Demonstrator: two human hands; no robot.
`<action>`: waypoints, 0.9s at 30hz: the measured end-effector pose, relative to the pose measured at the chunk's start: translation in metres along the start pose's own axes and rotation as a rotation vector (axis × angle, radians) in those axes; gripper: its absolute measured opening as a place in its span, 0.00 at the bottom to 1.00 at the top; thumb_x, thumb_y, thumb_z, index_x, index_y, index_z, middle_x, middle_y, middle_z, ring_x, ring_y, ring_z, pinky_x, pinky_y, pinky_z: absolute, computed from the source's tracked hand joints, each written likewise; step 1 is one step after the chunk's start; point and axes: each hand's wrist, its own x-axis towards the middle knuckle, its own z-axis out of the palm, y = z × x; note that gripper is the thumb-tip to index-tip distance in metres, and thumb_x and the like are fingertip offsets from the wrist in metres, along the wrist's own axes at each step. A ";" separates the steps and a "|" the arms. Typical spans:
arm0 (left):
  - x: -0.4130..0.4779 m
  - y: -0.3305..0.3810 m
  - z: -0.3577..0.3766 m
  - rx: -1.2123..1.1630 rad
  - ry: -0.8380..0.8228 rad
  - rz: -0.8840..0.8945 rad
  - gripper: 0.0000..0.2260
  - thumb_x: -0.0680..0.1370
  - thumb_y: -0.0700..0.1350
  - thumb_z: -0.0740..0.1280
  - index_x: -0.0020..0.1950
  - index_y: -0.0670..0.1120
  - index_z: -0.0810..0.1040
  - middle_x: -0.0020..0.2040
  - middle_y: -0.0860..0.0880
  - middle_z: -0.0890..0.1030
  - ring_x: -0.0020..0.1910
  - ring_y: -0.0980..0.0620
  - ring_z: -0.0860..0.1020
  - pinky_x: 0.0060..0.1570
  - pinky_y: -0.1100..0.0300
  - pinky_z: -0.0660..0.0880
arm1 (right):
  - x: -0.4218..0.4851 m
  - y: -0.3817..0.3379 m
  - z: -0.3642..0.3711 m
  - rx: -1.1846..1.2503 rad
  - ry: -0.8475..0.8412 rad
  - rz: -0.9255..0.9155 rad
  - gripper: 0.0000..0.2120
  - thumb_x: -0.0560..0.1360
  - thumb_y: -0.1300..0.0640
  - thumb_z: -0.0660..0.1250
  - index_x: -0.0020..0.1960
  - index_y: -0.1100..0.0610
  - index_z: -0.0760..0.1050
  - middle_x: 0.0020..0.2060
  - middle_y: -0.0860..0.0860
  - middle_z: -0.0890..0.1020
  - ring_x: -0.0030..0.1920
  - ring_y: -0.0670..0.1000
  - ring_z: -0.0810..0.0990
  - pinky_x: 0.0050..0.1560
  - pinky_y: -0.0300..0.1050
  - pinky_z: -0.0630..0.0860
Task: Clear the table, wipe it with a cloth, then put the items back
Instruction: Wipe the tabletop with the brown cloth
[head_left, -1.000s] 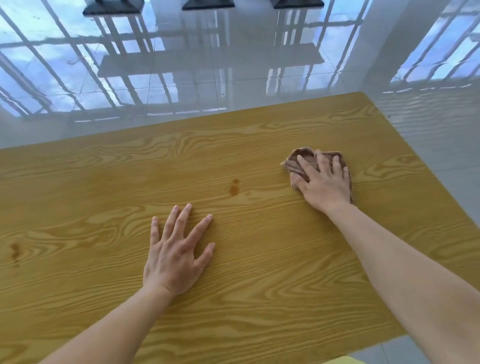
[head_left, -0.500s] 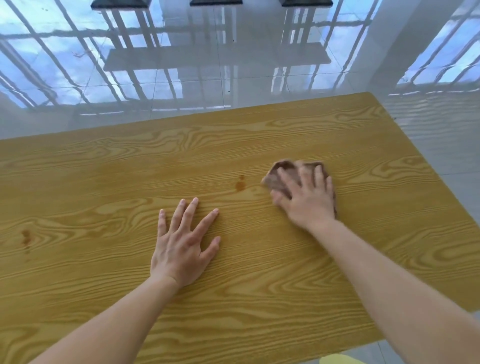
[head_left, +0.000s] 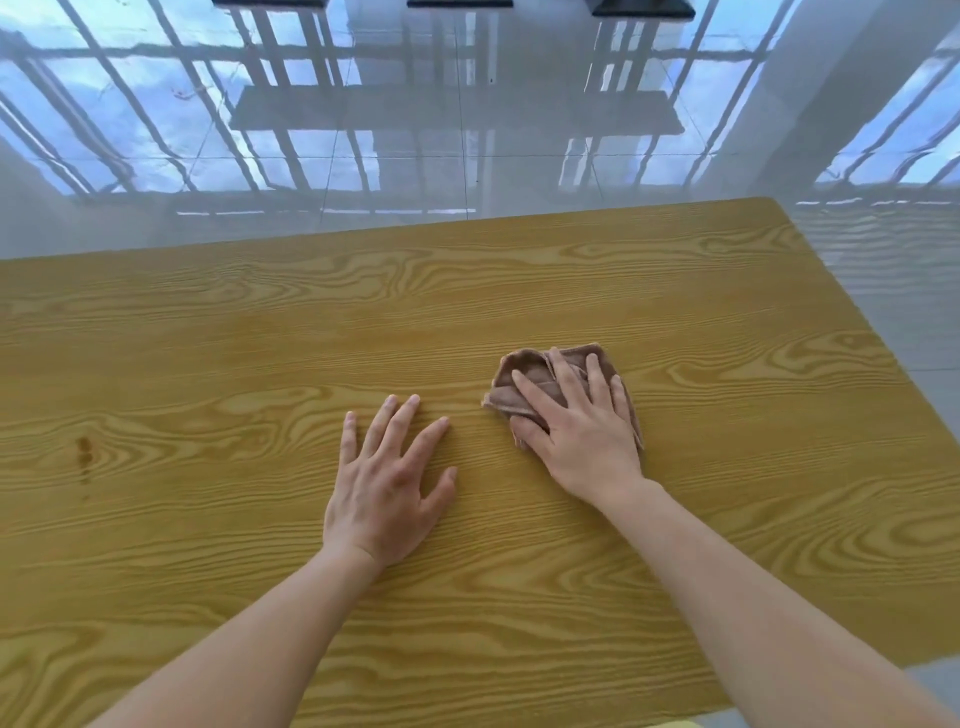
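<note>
A wooden table (head_left: 519, 291) with yellow grain fills the view. On it, right of the middle, lies a crumpled brown cloth (head_left: 519, 371). My right hand (head_left: 582, 426) presses flat on the cloth with straight, spread fingers. My left hand (head_left: 387, 478) rests flat on the bare wood just left of the cloth, fingers spread, holding nothing. A small dark brown stain (head_left: 83, 457) marks the wood at the far left.
Glossy tiled floor (head_left: 467, 145) lies beyond the table's far edge and to the right, mirroring window bars. The table's right edge runs diagonally toward the lower right corner. Dark furniture feet (head_left: 460, 3) show at the top.
My right hand has slid the cloth to the left across the table, over the brown spot that showed near the middle. That spot is no longer visible. My left hand stays flat.
</note>
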 end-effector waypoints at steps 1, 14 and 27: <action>0.000 0.000 0.001 -0.001 0.005 0.003 0.28 0.79 0.65 0.53 0.76 0.57 0.67 0.80 0.48 0.61 0.81 0.48 0.52 0.77 0.36 0.49 | -0.026 0.006 0.004 -0.026 0.025 -0.068 0.29 0.78 0.29 0.43 0.78 0.32 0.48 0.81 0.46 0.45 0.80 0.60 0.40 0.78 0.64 0.42; 0.000 0.000 0.000 -0.108 0.052 0.014 0.24 0.79 0.59 0.55 0.72 0.52 0.72 0.77 0.48 0.66 0.80 0.48 0.56 0.77 0.37 0.49 | 0.017 -0.043 -0.002 -0.011 -0.025 -0.092 0.29 0.78 0.29 0.43 0.77 0.31 0.45 0.81 0.45 0.40 0.79 0.60 0.34 0.76 0.65 0.36; -0.088 -0.125 -0.027 0.079 -0.084 -0.249 0.31 0.78 0.70 0.42 0.80 0.64 0.51 0.83 0.52 0.49 0.81 0.50 0.40 0.76 0.35 0.41 | 0.015 -0.095 0.010 -0.007 -0.050 -0.026 0.32 0.75 0.25 0.40 0.77 0.31 0.42 0.80 0.47 0.37 0.78 0.63 0.33 0.75 0.67 0.36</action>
